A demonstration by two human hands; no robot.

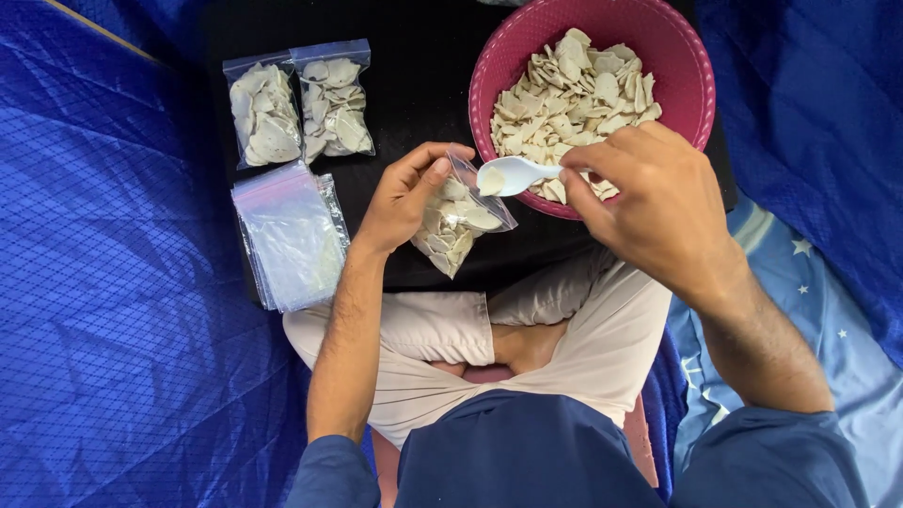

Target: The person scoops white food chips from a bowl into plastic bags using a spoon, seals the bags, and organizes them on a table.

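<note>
Head view: I'm sitting cross-legged on a blue tarp [122, 310] with a black board [414, 85] in front of my knees. My left hand [406, 198] is gripping a small clear bag [459, 218] by its open mouth, thumb on the near lip, fingers wrapped behind it, tilting the opening up and to the right. The bag is sitting over the board's near edge, just above my lap, and is already more than half full of pale chips. My right hand [654, 202] is clenching around the handle of a white spoon [513, 174], fingers curled tight, thumb pressing on top. The spoon bowl is carrying one chip and is hovering right at the bag mouth, touching or nearly touching the rim; can't tell which. A pink bowl [682, 56] is sitting on the board to the right, just beyond the spoon, loaded with the same pale chips [569, 85]; my right hand is overlapping its near rim. Two filled bags [299, 108] are lying side by side at the far left of the board, touching each other, well apart from my hands. A stack of empty bags [290, 235] is lying just below them, near my left forearm, hanging over the board's left edge onto the tarp.
</note>
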